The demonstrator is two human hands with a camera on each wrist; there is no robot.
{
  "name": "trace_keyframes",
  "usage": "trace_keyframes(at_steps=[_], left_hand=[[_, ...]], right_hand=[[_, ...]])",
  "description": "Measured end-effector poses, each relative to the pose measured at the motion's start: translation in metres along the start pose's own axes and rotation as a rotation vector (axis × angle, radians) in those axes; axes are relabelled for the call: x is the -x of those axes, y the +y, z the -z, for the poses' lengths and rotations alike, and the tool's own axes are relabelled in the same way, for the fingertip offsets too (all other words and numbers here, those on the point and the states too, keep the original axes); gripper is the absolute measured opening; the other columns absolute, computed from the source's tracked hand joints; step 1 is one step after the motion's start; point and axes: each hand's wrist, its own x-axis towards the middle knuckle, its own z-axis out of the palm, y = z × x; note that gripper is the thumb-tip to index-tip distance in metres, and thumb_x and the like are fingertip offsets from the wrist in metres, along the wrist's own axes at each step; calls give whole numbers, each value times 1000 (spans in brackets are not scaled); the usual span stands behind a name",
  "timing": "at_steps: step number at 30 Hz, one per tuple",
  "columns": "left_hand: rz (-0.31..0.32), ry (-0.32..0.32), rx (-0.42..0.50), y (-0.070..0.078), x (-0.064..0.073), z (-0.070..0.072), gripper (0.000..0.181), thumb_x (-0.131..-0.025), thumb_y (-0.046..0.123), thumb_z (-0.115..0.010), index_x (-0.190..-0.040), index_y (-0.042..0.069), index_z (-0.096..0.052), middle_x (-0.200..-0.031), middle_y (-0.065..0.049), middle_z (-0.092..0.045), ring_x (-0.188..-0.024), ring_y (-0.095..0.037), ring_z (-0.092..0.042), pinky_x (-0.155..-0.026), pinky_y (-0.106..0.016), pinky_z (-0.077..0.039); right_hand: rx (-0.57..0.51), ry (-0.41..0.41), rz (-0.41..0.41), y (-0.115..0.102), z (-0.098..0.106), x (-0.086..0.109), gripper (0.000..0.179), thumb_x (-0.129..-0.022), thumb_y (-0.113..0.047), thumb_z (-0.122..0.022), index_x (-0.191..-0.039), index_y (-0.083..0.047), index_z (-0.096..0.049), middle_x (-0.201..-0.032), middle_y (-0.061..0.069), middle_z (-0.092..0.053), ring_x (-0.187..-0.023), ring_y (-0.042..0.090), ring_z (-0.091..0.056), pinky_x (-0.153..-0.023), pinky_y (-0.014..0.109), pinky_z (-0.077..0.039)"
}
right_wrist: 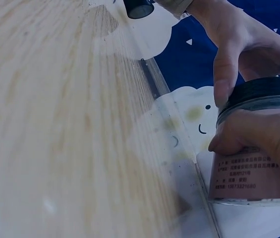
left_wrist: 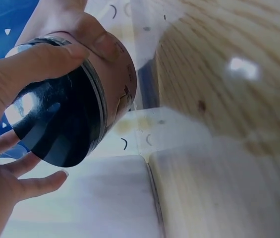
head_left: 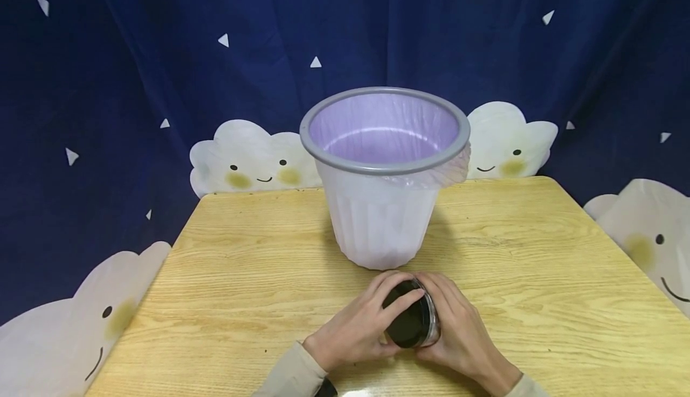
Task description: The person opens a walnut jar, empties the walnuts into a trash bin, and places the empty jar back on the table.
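Note:
A jar [right_wrist: 249,173] with a black lid [head_left: 406,325] and a pinkish-brown label printed with dark characters is held between both hands, tilted in the head view. My left hand [head_left: 358,325] grips the lid, its thumb at the rim and the other fingers around the far side. In the left wrist view, some of those fingers spread apart beside the glossy lid top [left_wrist: 60,119]. My right hand [head_left: 458,328] wraps around the jar's body, with its thumb [right_wrist: 244,131] lying across the label just below the lid. The jar's contents are hidden.
Just beyond the hands, a white wastebasket [head_left: 380,217] with a grey rim and a purple liner bag stands on the wood-patterned table [head_left: 242,277]. Behind and beside the table hangs a dark blue curtain [head_left: 162,55] with white triangles and smiling clouds.

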Motion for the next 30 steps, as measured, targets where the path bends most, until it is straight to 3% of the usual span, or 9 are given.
trace_keyframes(at_steps=[8, 15, 30], left_hand=[[26, -23, 11, 0, 2, 1, 103, -63, 32, -88, -148, 14, -31, -145, -11, -31, -132, -24, -34, -109, -27, -34], [3, -7, 1, 0, 2, 0, 97, -68, 32, -86, -147, 14, -33, -146, -12, -31, -133, -25, -32, -110, -28, -32], [0, -11, 6, 0, 2, 1, 101, -65, 29, -87, -148, 13, -31, -146, -12, -31, -134, -24, -32, -112, -27, -29]], right_hand=[[0, -3, 1, 0, -1, 0, 119, -34, -29, -90, -141, -3, -44, -134, 11, -51, -121, 29, -47, -112, 21, -24], [-3, 9, 6, 0, -1, -1, 117, -34, -29, -89, -139, -2, -46, -132, 12, -52, -120, 30, -48, -113, 20, -22], [5, 4, 5, -1, 0, 0, 117, -35, -28, -90, -140, -2, -45, -133, 11, -52, -121, 29, -48, -113, 21, -23]])
